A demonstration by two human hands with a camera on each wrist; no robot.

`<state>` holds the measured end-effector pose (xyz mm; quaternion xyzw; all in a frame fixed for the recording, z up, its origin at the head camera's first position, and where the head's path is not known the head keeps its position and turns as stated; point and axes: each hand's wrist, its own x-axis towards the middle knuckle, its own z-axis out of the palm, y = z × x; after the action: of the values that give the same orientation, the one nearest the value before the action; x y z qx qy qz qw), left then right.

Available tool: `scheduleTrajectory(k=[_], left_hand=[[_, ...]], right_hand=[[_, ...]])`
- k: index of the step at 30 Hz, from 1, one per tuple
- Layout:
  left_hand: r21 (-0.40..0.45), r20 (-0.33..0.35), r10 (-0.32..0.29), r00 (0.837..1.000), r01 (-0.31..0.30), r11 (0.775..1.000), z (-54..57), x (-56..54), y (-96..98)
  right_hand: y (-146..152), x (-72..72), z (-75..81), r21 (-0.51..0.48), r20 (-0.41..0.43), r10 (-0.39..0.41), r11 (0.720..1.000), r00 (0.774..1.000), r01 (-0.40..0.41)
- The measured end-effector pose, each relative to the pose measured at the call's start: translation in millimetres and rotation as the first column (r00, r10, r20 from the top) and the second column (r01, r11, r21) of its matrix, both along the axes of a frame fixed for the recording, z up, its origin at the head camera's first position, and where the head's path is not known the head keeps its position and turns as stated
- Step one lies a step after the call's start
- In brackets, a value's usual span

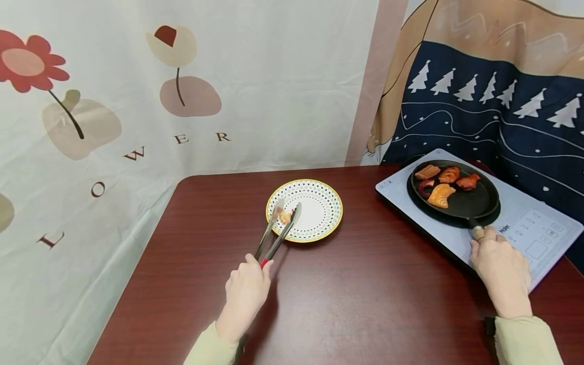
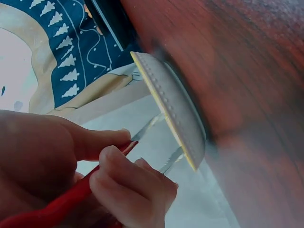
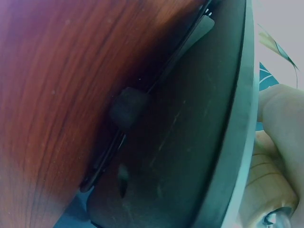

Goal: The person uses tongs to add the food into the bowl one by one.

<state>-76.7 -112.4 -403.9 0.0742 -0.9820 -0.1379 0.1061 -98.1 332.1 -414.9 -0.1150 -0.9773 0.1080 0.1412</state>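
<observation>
My left hand (image 1: 248, 290) grips a pair of red-handled metal tongs (image 1: 272, 245), whose tips reach over the near left side of a dotted white plate (image 1: 315, 203) with a yellow rim. A small pale orange food piece (image 1: 285, 217) shows between the tips. In the left wrist view the fingers curl round the red handle (image 2: 61, 204), and the plate (image 2: 173, 102) appears edge-on. My right hand (image 1: 501, 266) holds the wooden handle (image 3: 263, 190) of a black frying pan (image 1: 479, 200). Several food pieces lie in the pan, among them an orange fillet (image 1: 441, 195) and a reddish tentacle (image 1: 425, 189).
Under the pan is a light grey cooktop (image 1: 538, 228) with a control panel, at the right of the dark red table (image 1: 356, 304). A flower-print curtain (image 1: 283, 91) hangs behind, with a navy tree-print cloth (image 1: 479, 116) at the back right.
</observation>
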Motion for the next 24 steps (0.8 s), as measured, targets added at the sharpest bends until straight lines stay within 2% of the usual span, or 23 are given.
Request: scheduleTrajectory(k=[5, 9, 12, 16, 24], left_hand=[[-0.043, -0.063, 0.005, 0.998, -0.008, 0.999, 0.1, 4.8, 2.0], [-0.078, -0.155, 0.011, 0.988, -0.023, 0.997, 1.2, 6.8, 2.7], [-0.089, -0.181, 0.024, 0.983, -0.041, 0.995, 3.3, 7.6, 2.1], [-0.089, -0.154, 0.024, 0.988, -0.038, 0.995, 5.1, 7.2, 1.2], [-0.072, -0.06, -0.033, 0.998, 0.029, 0.997, 2.8, -2.3, 0.7]], right_hand=[[-0.3, 0.3, -0.7, 0.004, -0.018, 0.002, 1.0, 1.0, -0.002], [-0.4, 0.1, -0.2, 0.003, -0.033, 0.004, 1.0, 0.999, -0.004], [-0.7, 0.3, 0.9, 0.0, -0.026, 0.003, 1.0, 1.0, -0.003], [-0.8, 0.8, 1.5, 0.003, -0.017, 0.001, 1.0, 1.0, -0.001], [-1.5, 0.9, -0.1, 0.011, -0.045, 0.005, 1.0, 0.999, -0.005]])
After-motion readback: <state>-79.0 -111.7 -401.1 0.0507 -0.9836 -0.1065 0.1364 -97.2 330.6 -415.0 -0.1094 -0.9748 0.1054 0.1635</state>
